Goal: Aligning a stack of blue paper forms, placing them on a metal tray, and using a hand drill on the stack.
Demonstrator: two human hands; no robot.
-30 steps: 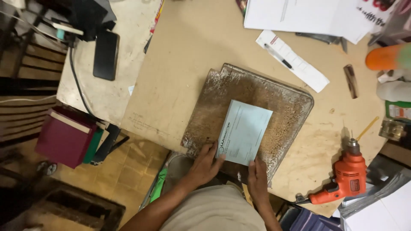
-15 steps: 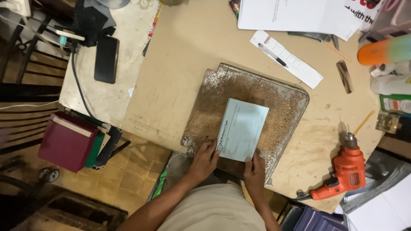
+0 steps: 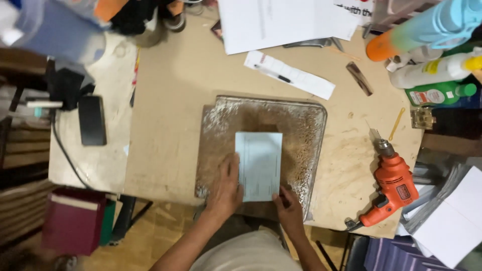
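Pale blue card (image 3: 259, 165): flat on rusty metal tray (image 3: 306, 125), mid-desk (image 3: 170, 100); now squared upright, formerly tilted.
Left hand (image 3: 225, 189): open palm pressing card's left edge.
Right hand (image 3: 288, 205): fingertips pinning lower right corner; neither hand grasps it.
Orange power drill (image 3: 394, 185): lying right, apart.

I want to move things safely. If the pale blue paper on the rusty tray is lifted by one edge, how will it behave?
The pale blue paper looks thin and flat, so it would probably bend and droop. It seems light; a push would likely slide it over the rusty tray. The left hand and right hand both touch its lower edge.
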